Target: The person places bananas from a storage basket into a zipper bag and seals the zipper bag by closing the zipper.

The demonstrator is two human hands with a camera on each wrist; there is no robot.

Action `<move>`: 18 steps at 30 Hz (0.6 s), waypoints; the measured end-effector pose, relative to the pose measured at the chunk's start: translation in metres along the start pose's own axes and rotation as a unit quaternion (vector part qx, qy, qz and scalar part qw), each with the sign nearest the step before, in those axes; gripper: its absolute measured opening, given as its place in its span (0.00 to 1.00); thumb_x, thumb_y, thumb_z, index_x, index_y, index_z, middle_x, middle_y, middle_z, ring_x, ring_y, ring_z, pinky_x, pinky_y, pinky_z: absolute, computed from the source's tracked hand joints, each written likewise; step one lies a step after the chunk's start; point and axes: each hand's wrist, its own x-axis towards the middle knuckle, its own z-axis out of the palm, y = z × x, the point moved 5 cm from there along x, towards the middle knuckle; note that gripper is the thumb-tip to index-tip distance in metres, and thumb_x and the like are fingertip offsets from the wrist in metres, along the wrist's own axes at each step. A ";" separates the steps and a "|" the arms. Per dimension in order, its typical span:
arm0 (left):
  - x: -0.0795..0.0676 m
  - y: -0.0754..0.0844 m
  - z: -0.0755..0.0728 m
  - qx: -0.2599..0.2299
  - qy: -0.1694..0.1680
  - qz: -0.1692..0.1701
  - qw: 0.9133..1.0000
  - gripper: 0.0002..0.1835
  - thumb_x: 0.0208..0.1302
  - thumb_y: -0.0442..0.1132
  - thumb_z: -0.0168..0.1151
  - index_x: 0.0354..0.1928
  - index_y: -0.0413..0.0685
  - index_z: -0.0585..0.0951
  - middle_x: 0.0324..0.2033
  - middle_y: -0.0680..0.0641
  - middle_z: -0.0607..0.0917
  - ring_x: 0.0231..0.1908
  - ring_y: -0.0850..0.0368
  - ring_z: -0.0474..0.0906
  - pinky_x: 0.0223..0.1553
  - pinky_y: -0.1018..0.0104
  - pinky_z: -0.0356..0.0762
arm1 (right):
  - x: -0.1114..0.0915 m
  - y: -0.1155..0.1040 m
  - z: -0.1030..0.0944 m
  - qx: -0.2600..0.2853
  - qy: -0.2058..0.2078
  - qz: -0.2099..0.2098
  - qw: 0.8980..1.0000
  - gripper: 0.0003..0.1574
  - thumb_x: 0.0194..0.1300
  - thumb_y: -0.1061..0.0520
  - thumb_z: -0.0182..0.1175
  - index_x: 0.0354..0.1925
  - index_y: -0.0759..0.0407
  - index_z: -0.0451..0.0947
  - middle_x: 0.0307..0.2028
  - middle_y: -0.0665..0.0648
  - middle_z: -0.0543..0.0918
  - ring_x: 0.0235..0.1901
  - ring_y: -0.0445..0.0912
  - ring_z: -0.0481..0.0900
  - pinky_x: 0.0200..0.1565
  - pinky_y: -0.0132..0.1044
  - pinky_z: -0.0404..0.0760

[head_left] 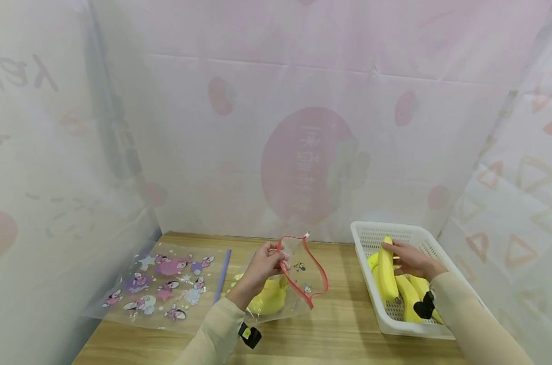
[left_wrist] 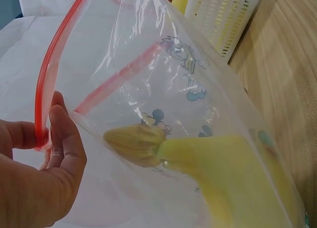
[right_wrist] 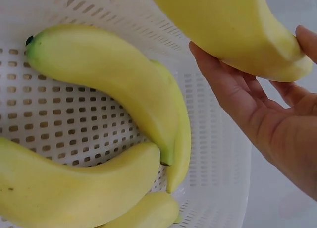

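My left hand (head_left: 262,264) pinches the red zip edge (left_wrist: 45,74) of a clear plastic zip bag (head_left: 299,266) printed with small cartoon figures. Its mouth gapes toward the right. Inside lie yellow bananas (head_left: 268,300), joined at a thick brownish stem (left_wrist: 136,144) in the left wrist view. Over the white basket (head_left: 410,329), my right hand (head_left: 412,260) grips a single yellow banana (right_wrist: 233,32) near one end, thumb on one side and fingers on the other. The held banana stands steeply tilted in the head view. Below it, several loose bananas (right_wrist: 104,64) rest in the basket.
Flat on the wooden table (head_left: 335,324), at the left, lies a larger clear bag (head_left: 166,284) with pink and purple cartoon prints and a purple strip (head_left: 222,276). Printed white cloth walls (head_left: 239,152) enclose the table at the back and both sides.
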 end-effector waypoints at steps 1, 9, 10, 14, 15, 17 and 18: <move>0.001 -0.001 -0.001 0.001 0.000 0.000 1.000 0.15 0.67 0.28 0.47 0.53 0.26 0.64 0.35 0.38 0.80 0.26 0.59 0.80 0.36 0.64 0.81 | 0.000 -0.003 0.002 -0.001 -0.002 -0.003 1.000 0.35 0.75 0.44 0.42 0.63 0.70 0.48 0.42 0.61 0.72 0.42 0.52 0.76 0.41 0.50 0.81; 0.015 -0.021 -0.008 0.002 0.007 0.001 1.000 0.16 0.69 0.30 0.47 0.56 0.29 0.64 0.35 0.41 0.80 0.26 0.59 0.80 0.35 0.64 0.81 | -0.003 -0.024 0.021 0.009 -0.011 -0.013 1.000 0.31 0.75 0.44 0.42 0.58 0.68 0.52 0.41 0.60 0.75 0.39 0.51 0.78 0.40 0.47 0.81; 0.015 -0.022 -0.008 0.001 0.007 0.002 1.000 0.17 0.69 0.31 0.48 0.56 0.29 0.64 0.35 0.42 0.80 0.26 0.59 0.80 0.35 0.65 0.81 | -0.003 -0.027 0.024 0.010 -0.014 -0.016 1.000 0.30 0.75 0.44 0.42 0.57 0.68 0.53 0.40 0.60 0.75 0.38 0.51 0.78 0.40 0.47 0.81; 0.016 -0.023 -0.009 0.000 0.011 0.005 1.000 0.17 0.69 0.32 0.49 0.56 0.30 0.64 0.35 0.42 0.80 0.27 0.58 0.81 0.33 0.66 0.81 | -0.002 -0.037 0.035 0.007 -0.023 -0.032 0.999 0.29 0.75 0.44 0.42 0.55 0.68 0.55 0.39 0.60 0.75 0.38 0.51 0.79 0.40 0.48 0.81; 0.016 -0.023 -0.009 -0.001 0.012 0.004 1.000 0.16 0.69 0.32 0.49 0.55 0.31 0.65 0.34 0.42 0.80 0.27 0.58 0.81 0.33 0.66 0.80 | -0.002 -0.039 0.038 0.008 -0.024 -0.033 0.999 0.29 0.74 0.43 0.43 0.54 0.68 0.56 0.39 0.60 0.75 0.38 0.51 0.79 0.40 0.48 0.81; 0.016 -0.022 -0.009 -0.001 0.012 0.005 1.000 0.16 0.69 0.32 0.49 0.55 0.31 0.65 0.34 0.42 0.80 0.27 0.57 0.81 0.32 0.67 0.80 | -0.001 -0.042 0.044 0.014 -0.023 -0.036 0.999 0.28 0.74 0.44 0.44 0.53 0.68 0.57 0.39 0.59 0.75 0.38 0.51 0.79 0.39 0.48 0.81; 0.016 -0.022 -0.008 0.000 0.012 0.004 1.000 0.16 0.69 0.31 0.49 0.55 0.31 0.65 0.33 0.42 0.80 0.27 0.57 0.81 0.32 0.67 0.80 | 0.000 -0.044 0.046 0.017 -0.023 -0.037 0.999 0.27 0.74 0.44 0.44 0.53 0.67 0.58 0.39 0.59 0.74 0.38 0.50 0.79 0.39 0.47 0.81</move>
